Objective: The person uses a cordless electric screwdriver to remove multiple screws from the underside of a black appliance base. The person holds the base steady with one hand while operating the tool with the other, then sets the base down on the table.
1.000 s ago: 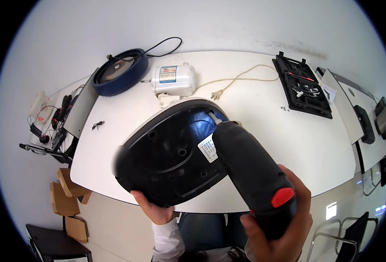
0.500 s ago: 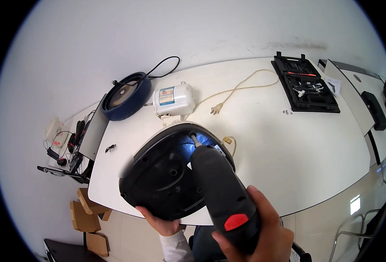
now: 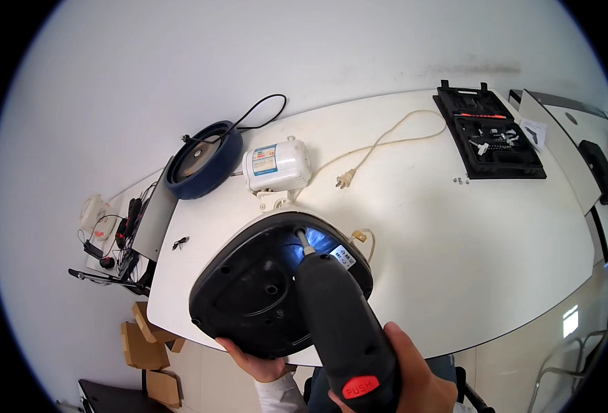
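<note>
My left hand [image 3: 259,363] grips the near edge of a black-bottomed base [image 3: 249,303], thumb on its underside and fingers hidden beneath. The base is tilted with its underside toward me, and a white motor [image 3: 276,165] with a blue label and metal shaft lies just beyond, joined by a white bracket [image 3: 276,201]. Wrapped around a black cordless screwdriver [image 3: 342,316] with a red button is my right hand [image 3: 417,385]. Its bit [image 3: 305,242] reaches into a recess near the base's far edge, where bluish light shines. The screw itself, if any, is hidden.
A dark-blue round part [image 3: 204,162] with a black cord stands at the back left. Across the table [image 3: 469,261] runs a cream cable with a plug [image 3: 345,179]. Several small metal pieces [image 3: 461,181] lie near an opened black tool case [image 3: 493,138]. Cardboard boxes [image 3: 144,344] sit on the floor.
The whole view has shifted slightly. The screwdriver's rear end and my right hand sit lower in the picture, while the bit stays in the same recess. My left hand keeps its grip.
</note>
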Demonstrator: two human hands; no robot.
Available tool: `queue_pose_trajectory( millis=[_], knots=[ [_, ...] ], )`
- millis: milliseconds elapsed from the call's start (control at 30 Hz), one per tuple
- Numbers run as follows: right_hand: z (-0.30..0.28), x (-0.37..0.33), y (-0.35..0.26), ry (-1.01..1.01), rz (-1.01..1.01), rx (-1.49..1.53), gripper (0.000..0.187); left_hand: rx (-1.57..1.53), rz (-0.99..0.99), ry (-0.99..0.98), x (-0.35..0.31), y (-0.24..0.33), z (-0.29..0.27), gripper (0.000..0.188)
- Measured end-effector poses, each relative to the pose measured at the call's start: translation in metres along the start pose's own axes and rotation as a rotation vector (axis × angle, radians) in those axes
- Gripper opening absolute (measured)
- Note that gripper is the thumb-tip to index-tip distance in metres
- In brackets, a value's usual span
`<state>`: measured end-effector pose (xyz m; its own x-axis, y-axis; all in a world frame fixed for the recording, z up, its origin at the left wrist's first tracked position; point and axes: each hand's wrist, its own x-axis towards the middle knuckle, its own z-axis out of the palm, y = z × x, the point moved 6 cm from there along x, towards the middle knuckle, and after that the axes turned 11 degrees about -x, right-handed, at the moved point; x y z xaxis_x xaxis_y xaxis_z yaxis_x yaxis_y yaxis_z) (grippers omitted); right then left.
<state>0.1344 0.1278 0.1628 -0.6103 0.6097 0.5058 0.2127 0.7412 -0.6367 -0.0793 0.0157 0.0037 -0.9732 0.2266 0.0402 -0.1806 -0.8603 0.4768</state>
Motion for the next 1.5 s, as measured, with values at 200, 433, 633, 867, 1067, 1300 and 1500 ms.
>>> queue_pose_trajectory(
  millis=[200, 433, 633, 867, 1067, 1300, 1500],
  knots=[
    [0.0, 0.007, -0.004, -0.141, 0.06, 0.097, 0.089, 0.025, 0.043, -0.004, 0.0, 0.007, -0.006, 0.065],
    [-0.005, 0.016, -0.008, -0.11, 0.003, 0.08, 0.091, 0.035, 0.084, 0.037, 0.001, 0.007, -0.004, 0.064],
    [-0.009, 0.02, -0.013, -0.079, -0.042, 0.054, 0.092, 0.073, 0.116, 0.032, 0.002, 0.01, -0.007, 0.063],
    [0.002, 0.017, -0.016, -0.144, -0.005, 0.032, 0.092, 0.006, 0.071, 0.0, 0.0, 0.008, 0.003, 0.062],
    [0.0, 0.019, -0.024, -0.058, -0.067, 0.007, 0.091, -0.037, 0.042, 0.024, 0.001, 0.005, -0.004, 0.061],
    [0.004, 0.011, -0.023, 0.06, -0.074, -0.059, 0.086, -0.051, 0.008, -0.008, 0.0, 0.001, 0.0, 0.062],
    [0.004, 0.011, -0.022, 0.015, -0.048, -0.042, 0.085, -0.062, -0.001, -0.018, 0.001, 0.003, -0.004, 0.063]
  ],
)
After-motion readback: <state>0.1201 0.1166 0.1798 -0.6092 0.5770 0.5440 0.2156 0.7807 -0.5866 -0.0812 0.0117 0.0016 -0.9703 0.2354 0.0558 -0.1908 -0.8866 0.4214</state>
